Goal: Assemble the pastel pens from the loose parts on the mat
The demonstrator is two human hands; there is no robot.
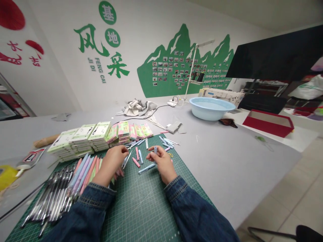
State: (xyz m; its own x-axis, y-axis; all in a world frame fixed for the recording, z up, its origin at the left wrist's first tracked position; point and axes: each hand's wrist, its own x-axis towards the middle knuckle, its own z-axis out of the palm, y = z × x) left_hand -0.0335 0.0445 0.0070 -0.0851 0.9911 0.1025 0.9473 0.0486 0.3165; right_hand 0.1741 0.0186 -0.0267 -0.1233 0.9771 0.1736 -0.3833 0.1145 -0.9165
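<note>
My right hand (163,163) holds a short light-blue pen part (155,150) upright between thumb and fingers. My left hand (114,164) has its thumb and forefinger pinched together; whether anything is between them is hidden. Just beside its fingertips, a thin white pen refill (127,159) lies at a slant. On the green cutting mat (141,205) between my hands are pink pen parts (136,162) and blue ones (140,156). A longer light-blue pen piece (146,168) rests by my right fingers. More blue pieces and refills (168,142) are scattered behind my right hand.
Left of my left forearm lie many clear, black-capped pens (51,195) and pastel pens (84,171). Stacked white-green boxes (82,137) and pink-green boxes (123,131) line the mat's far edge. Farther back are crumpled cloth (138,107), a blue basin (211,109) and a red box (267,123).
</note>
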